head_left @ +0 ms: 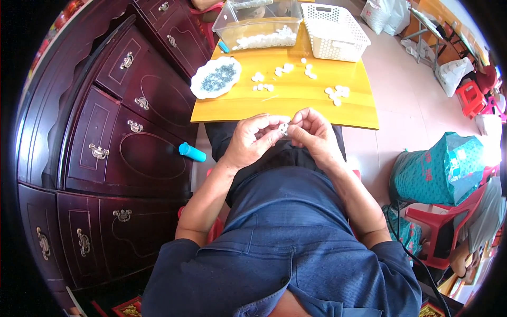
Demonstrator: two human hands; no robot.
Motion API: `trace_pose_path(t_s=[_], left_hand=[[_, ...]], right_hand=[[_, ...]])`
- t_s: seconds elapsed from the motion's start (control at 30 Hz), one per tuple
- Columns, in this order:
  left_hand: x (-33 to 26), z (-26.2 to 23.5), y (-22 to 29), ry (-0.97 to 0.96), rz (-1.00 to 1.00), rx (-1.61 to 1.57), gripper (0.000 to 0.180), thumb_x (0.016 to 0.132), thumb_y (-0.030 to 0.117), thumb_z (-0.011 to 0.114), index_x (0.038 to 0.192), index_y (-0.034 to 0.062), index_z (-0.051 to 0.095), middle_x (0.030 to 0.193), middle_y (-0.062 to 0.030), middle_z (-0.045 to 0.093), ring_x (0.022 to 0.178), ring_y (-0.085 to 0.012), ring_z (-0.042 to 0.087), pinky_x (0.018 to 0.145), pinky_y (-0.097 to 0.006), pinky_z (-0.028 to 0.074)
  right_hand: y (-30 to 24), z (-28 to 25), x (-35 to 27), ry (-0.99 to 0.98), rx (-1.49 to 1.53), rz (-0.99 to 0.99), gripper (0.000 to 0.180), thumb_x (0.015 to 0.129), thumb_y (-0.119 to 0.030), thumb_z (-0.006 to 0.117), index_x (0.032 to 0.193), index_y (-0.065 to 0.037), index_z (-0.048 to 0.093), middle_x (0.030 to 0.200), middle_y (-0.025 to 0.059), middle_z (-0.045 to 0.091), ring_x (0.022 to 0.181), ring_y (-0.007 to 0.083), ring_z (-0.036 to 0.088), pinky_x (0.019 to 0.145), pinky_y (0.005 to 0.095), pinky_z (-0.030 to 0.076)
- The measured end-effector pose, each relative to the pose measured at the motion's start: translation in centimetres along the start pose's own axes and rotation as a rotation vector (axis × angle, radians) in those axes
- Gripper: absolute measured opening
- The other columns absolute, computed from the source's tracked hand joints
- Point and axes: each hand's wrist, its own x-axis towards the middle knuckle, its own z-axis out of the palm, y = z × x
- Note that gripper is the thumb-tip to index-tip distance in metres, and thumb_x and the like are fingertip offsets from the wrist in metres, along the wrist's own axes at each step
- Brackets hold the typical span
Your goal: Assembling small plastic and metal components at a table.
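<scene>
Rightward from fingers [308, 114], lettered bag [443, 170]

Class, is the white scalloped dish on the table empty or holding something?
Holding something: small dark pieces cover the middle of the dish, leaving its pale edge bare.

The held piece [283, 128] is coloured white, as are the small discs [337, 102]. The surface [317, 113] is toned orange-yellow and streaked with faint wood grain. The dish [197, 85] is coloured white, and its bits [218, 78] are tinted dark blue-grey. The white basket [332, 49] is patterned with holes. The cabinet [156, 153] is stained deep maroon, the shirt [285, 238] is dyed navy, and the teal bag [422, 171] is speckled with darker dots.
</scene>
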Motion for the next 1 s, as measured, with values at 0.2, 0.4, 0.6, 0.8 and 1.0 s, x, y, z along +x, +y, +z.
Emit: trace_pose_path(t_s=[0.2, 0.4, 0.6, 0.8, 1.0], left_hand=[[0.01, -0.04, 0.26, -0.007, 0.027, 0.090, 0.019, 0.093, 0.001, 0.067, 0.112, -0.0022, 0.069, 0.091, -0.0031, 0.067, 0.075, -0.0063, 0.061, 0.067, -0.022, 0.050], [0.08, -0.09, 0.09, -0.021, 0.010, 0.083, 0.020, 0.094, 0.001, 0.065, 0.114, -0.0022, 0.069, 0.092, -0.0027, 0.066, 0.074, -0.0062, 0.060, 0.067, -0.021, 0.049], [-0.15, -0.08, 0.05, -0.024, -0.013, 0.017, 0.024, 0.095, 0.001, 0.064, 0.120, -0.0020, 0.066, 0.095, -0.0022, 0.065, 0.072, -0.0058, 0.058, 0.064, -0.020, 0.049], [-0.13, 0.05, -0.37, -0.015, -0.018, -0.014, 0.024, 0.097, 0.004, 0.064, 0.121, -0.0014, 0.066, 0.096, -0.0023, 0.065, 0.071, -0.0062, 0.057, 0.063, -0.021, 0.048], [-0.20, 0.08, -0.26, -0.002, -0.019, -0.003, 0.024, 0.097, 0.007, 0.067, 0.120, -0.0002, 0.067, 0.096, -0.0009, 0.063, 0.072, -0.0061, 0.057, 0.064, -0.020, 0.048]], right_hand=[[0.17, 0.05, 0.02, -0.009, -0.017, 0.009, 0.012, 0.095, -0.008, 0.069, 0.101, -0.006, 0.059, 0.085, -0.0008, 0.065, 0.070, 0.0040, 0.057, 0.063, 0.0177, 0.046], [0.03, -0.18, 0.11, -0.024, -0.022, 0.010, 0.013, 0.095, -0.007, 0.069, 0.102, -0.006, 0.059, 0.085, -0.0005, 0.065, 0.070, 0.0042, 0.057, 0.063, 0.0178, 0.046], [0.41, -0.49, 0.24, -0.036, 0.002, 0.004, 0.015, 0.094, -0.007, 0.070, 0.104, -0.005, 0.059, 0.090, 0.0002, 0.066, 0.075, 0.0046, 0.060, 0.065, 0.0188, 0.048], [0.72, -0.78, 0.31, -0.038, 0.011, -0.021, 0.017, 0.093, -0.006, 0.071, 0.104, -0.004, 0.059, 0.091, 0.0003, 0.066, 0.079, 0.0052, 0.062, 0.067, 0.0201, 0.050], [0.70, -0.82, 0.27, -0.049, -0.005, -0.012, 0.017, 0.094, -0.007, 0.071, 0.107, -0.004, 0.060, 0.093, 0.0003, 0.067, 0.079, 0.0052, 0.062, 0.067, 0.0193, 0.049]])
